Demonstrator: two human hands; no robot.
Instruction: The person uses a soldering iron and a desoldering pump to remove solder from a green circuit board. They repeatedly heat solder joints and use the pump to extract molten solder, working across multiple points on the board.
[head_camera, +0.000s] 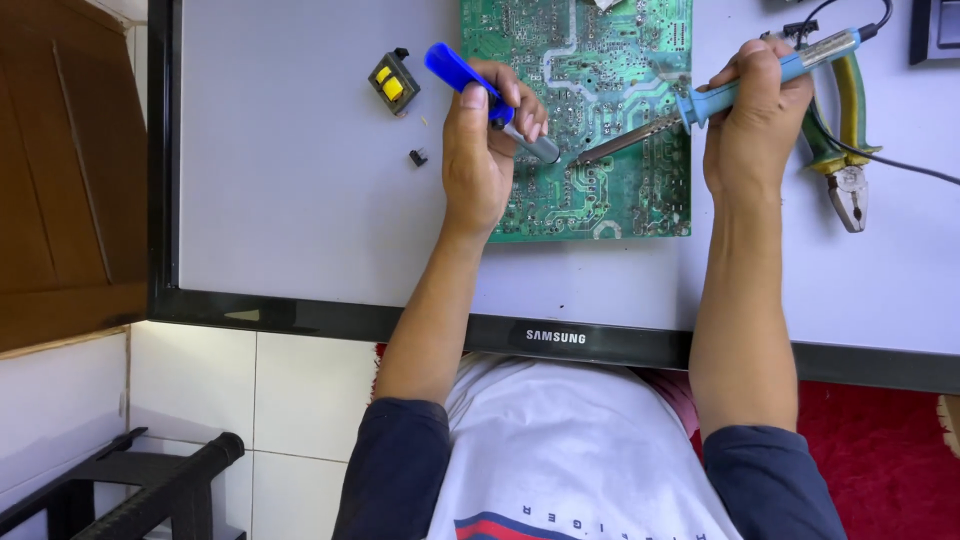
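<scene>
Two bare hands work over a green circuit board (600, 130) lying on a white panel (300, 180). Left hand (480, 150) curls tightly round a blue-handled desoldering pump (490, 102); right hand (752, 120) grips a light-blue soldering iron (700, 105), tip on the board. Pliers (845, 150) rest just beside it.

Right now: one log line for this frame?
left hand: holds pump | right hand: holds iron | tips: on board | pliers: idle

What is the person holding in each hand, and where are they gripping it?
Left hand grips a blue desoldering pump around its middle. Right hand grips a soldering iron by its blue handle.
</scene>
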